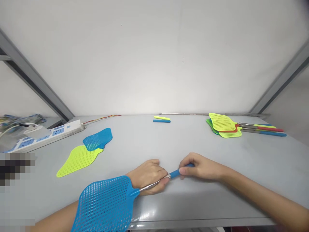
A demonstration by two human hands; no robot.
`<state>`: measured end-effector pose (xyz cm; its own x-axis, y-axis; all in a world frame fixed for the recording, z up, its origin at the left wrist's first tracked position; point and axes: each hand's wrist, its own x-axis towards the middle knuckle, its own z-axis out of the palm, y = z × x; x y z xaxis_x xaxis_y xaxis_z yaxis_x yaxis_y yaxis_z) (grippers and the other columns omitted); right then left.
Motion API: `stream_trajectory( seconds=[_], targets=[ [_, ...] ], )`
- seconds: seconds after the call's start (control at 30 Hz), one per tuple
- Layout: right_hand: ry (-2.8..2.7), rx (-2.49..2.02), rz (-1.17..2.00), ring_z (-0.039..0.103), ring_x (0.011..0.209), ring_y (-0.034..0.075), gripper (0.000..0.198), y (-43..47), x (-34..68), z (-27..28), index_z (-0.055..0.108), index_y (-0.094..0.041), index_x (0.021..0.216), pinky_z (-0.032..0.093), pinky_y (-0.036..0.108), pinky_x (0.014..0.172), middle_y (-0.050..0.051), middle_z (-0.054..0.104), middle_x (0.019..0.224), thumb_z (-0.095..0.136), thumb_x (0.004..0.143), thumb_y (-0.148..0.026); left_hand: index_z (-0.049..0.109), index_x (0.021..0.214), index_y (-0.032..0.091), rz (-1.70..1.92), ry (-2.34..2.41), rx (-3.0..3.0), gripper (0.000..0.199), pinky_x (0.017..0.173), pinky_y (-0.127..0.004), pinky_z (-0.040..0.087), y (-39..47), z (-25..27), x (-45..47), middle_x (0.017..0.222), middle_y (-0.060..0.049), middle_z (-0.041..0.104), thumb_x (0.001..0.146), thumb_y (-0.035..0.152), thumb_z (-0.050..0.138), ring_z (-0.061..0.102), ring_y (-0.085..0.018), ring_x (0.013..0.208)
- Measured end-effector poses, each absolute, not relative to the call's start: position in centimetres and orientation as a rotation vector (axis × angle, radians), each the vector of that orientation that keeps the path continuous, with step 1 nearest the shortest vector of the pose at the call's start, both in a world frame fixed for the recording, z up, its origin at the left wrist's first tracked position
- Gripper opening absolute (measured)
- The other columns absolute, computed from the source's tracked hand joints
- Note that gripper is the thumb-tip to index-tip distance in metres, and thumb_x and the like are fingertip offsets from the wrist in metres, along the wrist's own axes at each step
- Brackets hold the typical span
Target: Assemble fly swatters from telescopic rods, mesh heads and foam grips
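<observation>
"Head view, with the middle as the clock's pivot. Gripping what with the left hand [148,174], at six o'clock?"

"Closed round the slim metal shaft [150,186] of a blue fly swatter [105,206], just beside its blue grip [174,174]."

"And with the right hand [199,166], at four o'clock?"

"Pinching that blue grip between thumb and fingers. Trace the swatter from its mesh head at seven o'clock, in front of the left forearm [58,212], up to a grip end between four and five."

"Resting on the grey table [145,145]?"

"Cannot tell from this angle."

"And over at eight o'clock?"

"Look there for a loose blue mesh head [96,140] and a yellow-green mesh head [78,160], partly overlapping. Nearer nine, see a white power strip [58,135]."

"At the centre?"

"Notice a short yellow-green tube [162,118] just beyond a short blue tube [161,121]."

"And toward three?"

"Find a pile of fly swatters [222,123], with a yellow-green head uppermost and with red, blue and yellow-green grips pointing outward. Behind, follow a long metal rod [193,114] along the table's back edge."
</observation>
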<state>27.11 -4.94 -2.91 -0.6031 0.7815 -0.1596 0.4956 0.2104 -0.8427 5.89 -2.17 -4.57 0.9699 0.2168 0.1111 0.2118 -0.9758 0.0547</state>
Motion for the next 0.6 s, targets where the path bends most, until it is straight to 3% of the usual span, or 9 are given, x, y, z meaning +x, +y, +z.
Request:
stream_trajectory(
  seconds=[0.27, 0.47, 0.6],
  targets=[
    [-2.133, -1.119, 1.453, 0.031, 0.051, 0.007, 0.036, -4.4, 27.4, -2.9, 0.063, -0.010, 0.071, 0.022, 0.021, 0.047, -0.002, 0.041, 0.053, 0.045, 0.074, -0.042, 0.040, 0.061, 0.016, 0.203, 0.383, 2.968, 0.034, 0.056, -0.024, 0.030, -2.0, -3.8, 6.1, 0.055, -0.001, 0.051, 0.083, 0.025, 0.016, 0.038, -0.009, 0.045],
    [-1.960, -1.098, 1.627, 0.020, 0.037, 0.004, 0.036, -3.7, 27.9, -3.1, 0.062, -0.009, 0.073, 0.014, 0.020, 0.037, -0.006, 0.025, 0.041, 0.044, 0.075, -0.041, 0.038, 0.060, 0.017, 0.220, 0.486, 2.668, 0.042, 0.056, -0.022, 0.032, -1.6, -3.2, 5.9, 0.054, 0.001, 0.045, 0.083, 0.043, 0.016, 0.039, -0.009, 0.049],
    [-1.862, -1.140, 1.600, 0.023, 0.037, 0.004, 0.034, -3.1, 28.6, -3.4, 0.062, -0.010, 0.073, 0.015, 0.020, 0.034, -0.005, 0.029, 0.043, 0.049, 0.071, -0.041, 0.044, 0.067, 0.016, 0.227, 0.646, 2.518, 0.041, 0.053, -0.020, 0.033, -2.0, -3.1, 5.9, 0.059, 0.001, 0.046, 0.080, 0.048, 0.022, 0.043, -0.009, 0.055]
  ],
)
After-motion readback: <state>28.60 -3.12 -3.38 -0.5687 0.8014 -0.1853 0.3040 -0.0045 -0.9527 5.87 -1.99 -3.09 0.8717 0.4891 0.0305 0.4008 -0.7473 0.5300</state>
